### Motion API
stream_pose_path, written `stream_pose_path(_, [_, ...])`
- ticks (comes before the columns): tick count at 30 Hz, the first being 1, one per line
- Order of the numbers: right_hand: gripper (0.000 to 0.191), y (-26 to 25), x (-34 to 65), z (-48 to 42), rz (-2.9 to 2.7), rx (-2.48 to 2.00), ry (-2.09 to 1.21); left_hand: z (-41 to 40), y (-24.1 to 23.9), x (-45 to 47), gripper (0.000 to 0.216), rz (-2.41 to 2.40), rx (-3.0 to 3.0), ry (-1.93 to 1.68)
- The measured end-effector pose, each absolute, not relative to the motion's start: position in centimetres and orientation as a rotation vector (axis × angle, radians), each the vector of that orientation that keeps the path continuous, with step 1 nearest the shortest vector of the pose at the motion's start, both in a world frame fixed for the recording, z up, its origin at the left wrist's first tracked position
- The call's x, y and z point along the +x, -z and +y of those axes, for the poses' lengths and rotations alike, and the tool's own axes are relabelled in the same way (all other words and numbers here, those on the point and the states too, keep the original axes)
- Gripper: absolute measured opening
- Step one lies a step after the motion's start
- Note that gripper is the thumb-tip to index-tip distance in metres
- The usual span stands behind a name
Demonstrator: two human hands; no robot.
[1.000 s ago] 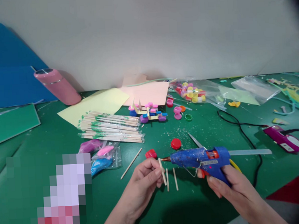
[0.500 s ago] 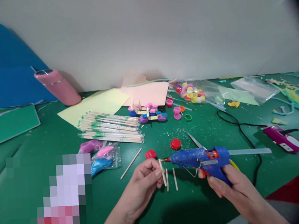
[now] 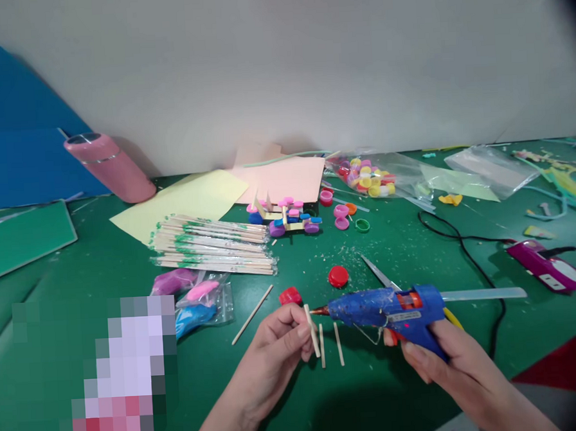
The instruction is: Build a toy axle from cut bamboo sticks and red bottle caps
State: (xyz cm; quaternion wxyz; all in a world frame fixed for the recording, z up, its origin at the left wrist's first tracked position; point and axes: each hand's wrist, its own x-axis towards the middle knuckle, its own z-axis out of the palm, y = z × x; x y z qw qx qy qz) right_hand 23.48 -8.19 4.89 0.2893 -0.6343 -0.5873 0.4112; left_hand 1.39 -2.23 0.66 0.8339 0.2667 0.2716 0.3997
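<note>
My left hand [image 3: 276, 354] pinches a short wooden stick [image 3: 312, 330], held upright just above the green table [image 3: 102, 264]. My right hand [image 3: 450, 355] grips a blue hot glue gun [image 3: 389, 310] by its handle. The gun's nozzle tip sits right at the upper end of the held stick. Two more short sticks [image 3: 330, 345] lie side by side on the table just right of the held one. A red bottle cap [image 3: 290, 296] rests behind my left fingers, and another red cap [image 3: 338, 276] lies a little farther back.
A bundle of wrapped chopsticks [image 3: 212, 245], a small stick-and-cap model [image 3: 288, 219], scissors [image 3: 383, 278], a bag of coloured caps [image 3: 370, 176], a pink bottle [image 3: 109, 167], paper sheets [image 3: 195, 198], a black cord [image 3: 468, 244] and a purple tool [image 3: 546, 266] lie around.
The glue gun has dipped and shifted very slightly right; its tip stays at the stick's top. My left hand has barely moved.
</note>
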Motion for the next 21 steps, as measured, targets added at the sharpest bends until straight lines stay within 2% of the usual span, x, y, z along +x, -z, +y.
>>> stream_pose_path(21, [0.028, -5.07, 23.56, -8.53, -1.559, -1.714, -1.103, -2.21, -0.67, 1.42, 0.014, 0.575, 0.577, -0.832])
